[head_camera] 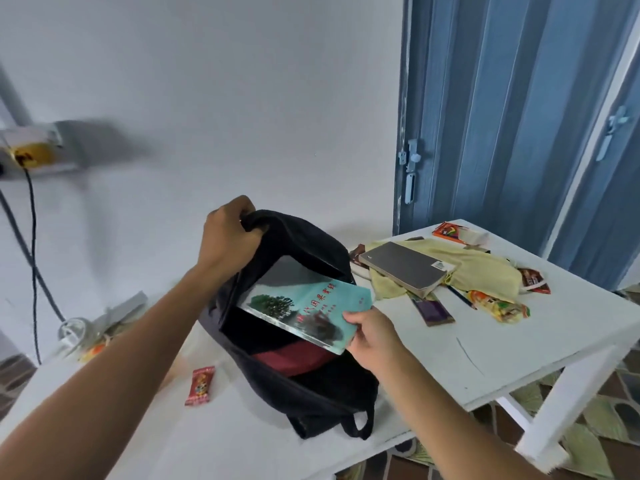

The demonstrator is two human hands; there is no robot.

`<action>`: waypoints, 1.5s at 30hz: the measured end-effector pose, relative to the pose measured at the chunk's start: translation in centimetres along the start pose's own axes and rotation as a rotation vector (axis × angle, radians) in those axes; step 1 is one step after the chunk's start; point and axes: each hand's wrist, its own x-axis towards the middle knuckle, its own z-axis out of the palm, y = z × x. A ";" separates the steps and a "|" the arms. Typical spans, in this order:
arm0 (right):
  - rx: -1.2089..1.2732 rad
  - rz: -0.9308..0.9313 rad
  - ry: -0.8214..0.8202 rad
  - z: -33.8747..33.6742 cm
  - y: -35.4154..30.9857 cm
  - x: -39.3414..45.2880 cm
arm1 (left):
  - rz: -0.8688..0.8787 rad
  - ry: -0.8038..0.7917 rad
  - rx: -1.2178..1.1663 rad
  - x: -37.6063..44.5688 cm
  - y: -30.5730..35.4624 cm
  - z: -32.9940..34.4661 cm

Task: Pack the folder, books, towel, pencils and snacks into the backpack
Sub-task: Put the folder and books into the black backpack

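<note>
Teal book [308,311]: a thin paperback with a glossy cover, probably light and a little slippery; it lies slanted across the mouth of the backpack, its far part already over the opening.
Where to hold: at the near right corner, where the right hand [369,336] pinches it now; a grip nearer the spine would stop the cover from bending.
Backpack [304,382]: black soft cloth, on the counter [540,344], mouth open to the camera; it would sag shut without help.
Left hand [230,237]: clenched on the top rim of the backpack, pulling it up and open.
Inside: something dark red [294,356] lies low in the bag; I cannot tell what it is.
Grey book [405,268]: thicker, surely heavier and stiff; it rests on the yellow towel [481,266], so it must go first.
Snacks: an orange packet [498,304] and a red one [535,280] right of the towel, a red sweet [200,385] left of the backpack.
In the way: the narrow mouth of the bag; the book's corners may catch on the rim.
</note>
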 end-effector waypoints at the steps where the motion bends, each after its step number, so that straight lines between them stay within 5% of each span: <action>1: -0.023 -0.019 0.064 1.0 0.8 0.6 | -0.002 0.009 -0.013 0.1 0.2 -0.2; 11: 0.062 -0.109 0.403 7.7 5.7 4.4 | 0.007 0.053 -0.066 0.3 1.0 -1.0; 17: -0.112 -0.107 0.409 9.0 6.4 4.9 | 0.012 0.064 -0.065 0.4 1.6 -0.9; 27: 0.188 -0.004 0.259 11.9 5.5 5.3 | -0.039 0.036 -0.076 0.0 1.7 -1.0; 32: -0.298 0.167 0.140 11.7 3.3 8.7 | -0.069 -0.012 -0.100 -0.5 1.6 -1.0; 39: -0.351 0.153 -0.067 9.9 3.2 10.4 | -0.057 -0.066 -0.133 -0.9 1.9 -0.6; 41: -0.656 0.103 -0.081 9.5 3.2 9.9 | -0.063 -0.048 -0.133 -0.7 1.8 -0.4; 43: -1.271 -0.113 -0.098 8.9 2.6 8.6 | -0.079 -0.040 -0.125 -0.5 1.5 0.0; 45: -1.417 -0.228 -0.323 8.3 1.4 6.6 | -0.101 -0.048 -0.119 -0.2 1.0 0.8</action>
